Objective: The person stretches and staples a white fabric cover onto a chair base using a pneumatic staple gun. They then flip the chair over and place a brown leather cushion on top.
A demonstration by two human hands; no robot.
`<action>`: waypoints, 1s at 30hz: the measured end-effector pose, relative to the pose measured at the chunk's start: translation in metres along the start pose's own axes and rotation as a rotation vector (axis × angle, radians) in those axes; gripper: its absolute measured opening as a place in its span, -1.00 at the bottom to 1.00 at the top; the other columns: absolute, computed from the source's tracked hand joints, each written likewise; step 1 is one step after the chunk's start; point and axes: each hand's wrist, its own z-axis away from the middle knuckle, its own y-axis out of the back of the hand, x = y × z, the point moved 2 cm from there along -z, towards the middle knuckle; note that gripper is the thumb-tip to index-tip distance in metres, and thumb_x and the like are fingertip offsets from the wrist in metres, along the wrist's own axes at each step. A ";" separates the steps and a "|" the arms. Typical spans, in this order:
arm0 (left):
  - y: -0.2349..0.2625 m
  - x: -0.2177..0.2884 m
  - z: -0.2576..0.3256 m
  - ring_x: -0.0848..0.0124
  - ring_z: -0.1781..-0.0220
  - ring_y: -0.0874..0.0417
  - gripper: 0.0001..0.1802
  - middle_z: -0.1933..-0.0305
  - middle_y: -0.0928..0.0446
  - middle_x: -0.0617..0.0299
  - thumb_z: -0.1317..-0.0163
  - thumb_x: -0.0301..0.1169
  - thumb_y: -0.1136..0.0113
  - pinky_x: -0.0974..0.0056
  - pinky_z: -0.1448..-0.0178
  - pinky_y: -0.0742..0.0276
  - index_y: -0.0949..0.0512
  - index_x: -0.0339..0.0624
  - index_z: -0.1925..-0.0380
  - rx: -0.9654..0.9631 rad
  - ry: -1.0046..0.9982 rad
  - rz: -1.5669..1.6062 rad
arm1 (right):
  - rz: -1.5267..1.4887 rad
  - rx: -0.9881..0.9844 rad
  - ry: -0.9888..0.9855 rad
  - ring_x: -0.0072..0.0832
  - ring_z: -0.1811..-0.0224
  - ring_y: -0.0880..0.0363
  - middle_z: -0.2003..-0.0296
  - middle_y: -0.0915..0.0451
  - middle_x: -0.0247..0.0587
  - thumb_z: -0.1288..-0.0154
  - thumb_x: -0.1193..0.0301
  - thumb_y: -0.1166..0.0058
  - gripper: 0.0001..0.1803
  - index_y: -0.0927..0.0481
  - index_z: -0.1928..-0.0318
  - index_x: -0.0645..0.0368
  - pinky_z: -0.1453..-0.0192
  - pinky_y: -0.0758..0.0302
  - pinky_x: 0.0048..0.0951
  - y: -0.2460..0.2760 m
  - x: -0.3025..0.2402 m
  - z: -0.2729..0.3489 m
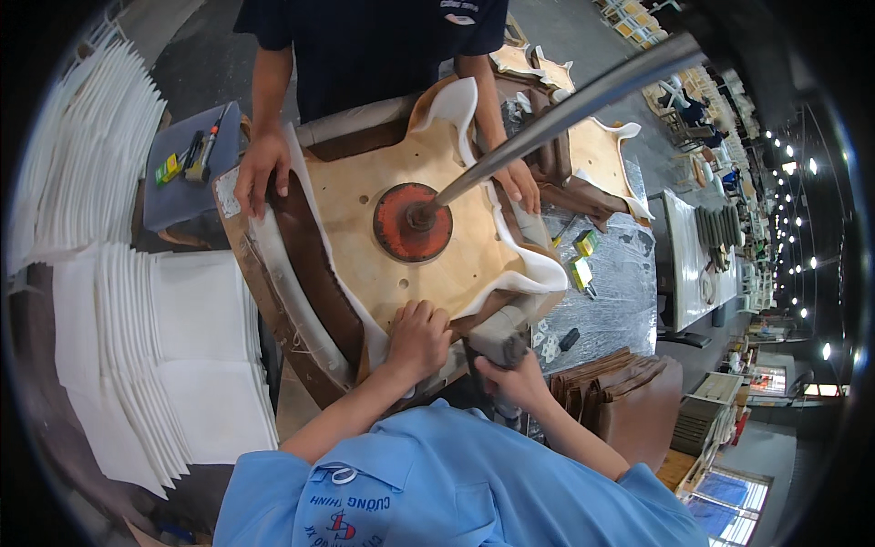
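Note:
A plywood seat panel (355, 246) with white padding (538, 272) round its edges lies underside up before me. A brown cover (314, 264) shows around its sides. Against the panel's middle presses a round red disc (413, 221) on a slanting metal rod (565, 109). My left hand (419, 342) is closed at the panel's near edge, its curled fingers on the brown cover there. In my right hand (519, 378) is a grey staple gun (498, 345), close to the near right corner. Its tip is hard to make out.
Opposite stands a person in a dark shirt, left (264, 169) and right (518, 187) hands on the panel's sides. Stacked white sheets (164, 337) fill the left, near a grey stool (178, 196) with tools. Folded brown covers (629, 401) and a plastic-covered table (611, 310) are at right.

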 end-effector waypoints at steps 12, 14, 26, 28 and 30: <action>-0.052 0.023 -0.055 -0.06 -0.35 -0.42 -0.77 -0.12 -0.49 -0.04 -0.18 -0.34 -0.46 -0.27 -0.69 -0.13 -0.68 -0.29 0.32 0.019 -0.070 0.003 | 0.142 0.014 0.021 -0.49 0.54 -0.71 0.44 -0.71 -0.28 -0.45 0.28 -0.43 -0.66 -0.70 -0.01 0.28 0.48 -0.58 -0.41 0.077 -0.006 -0.041; -0.056 0.023 -0.056 -0.06 -0.37 -0.41 -0.80 -0.12 -0.48 -0.03 -0.18 -0.38 -0.43 -0.31 -0.73 -0.05 -0.69 -0.30 0.32 0.019 -0.024 0.039 | 0.164 0.000 0.032 -0.50 0.56 -0.69 0.45 -0.70 -0.29 -0.45 0.27 -0.43 -0.67 -0.71 0.02 0.29 0.48 -0.56 -0.42 0.079 -0.008 -0.052; -0.057 0.026 -0.068 -0.02 -0.43 -0.40 -0.77 -0.14 -0.49 0.00 -0.15 -0.46 -0.34 -0.26 -0.77 -0.02 -0.72 -0.38 0.23 0.019 0.077 0.070 | 0.302 -0.095 -0.070 -0.57 0.65 -0.53 0.51 -0.64 -0.33 -0.44 0.29 -0.43 -0.71 -0.74 0.06 0.26 0.53 -0.44 -0.38 0.074 -0.041 -0.080; -0.059 0.026 -0.067 -0.02 -0.43 -0.40 -0.77 -0.15 -0.50 -0.01 -0.15 -0.46 -0.35 -0.26 -0.77 -0.01 -0.72 -0.39 0.22 0.015 0.083 0.066 | 0.324 -0.087 -0.071 -0.56 0.64 -0.53 0.51 -0.65 -0.32 -0.42 0.29 -0.44 -0.70 -0.74 0.04 0.25 0.51 -0.46 -0.38 0.070 -0.046 -0.081; -0.059 0.025 -0.065 -0.03 -0.45 -0.39 -0.75 -0.17 -0.49 -0.01 -0.16 -0.44 -0.36 -0.26 -0.78 0.01 -0.73 -0.39 0.21 0.008 0.075 0.041 | 0.358 -0.063 -0.071 -0.55 0.63 -0.54 0.51 -0.65 -0.31 -0.41 0.28 -0.45 -0.69 -0.74 0.03 0.25 0.50 -0.48 -0.37 0.067 -0.050 -0.079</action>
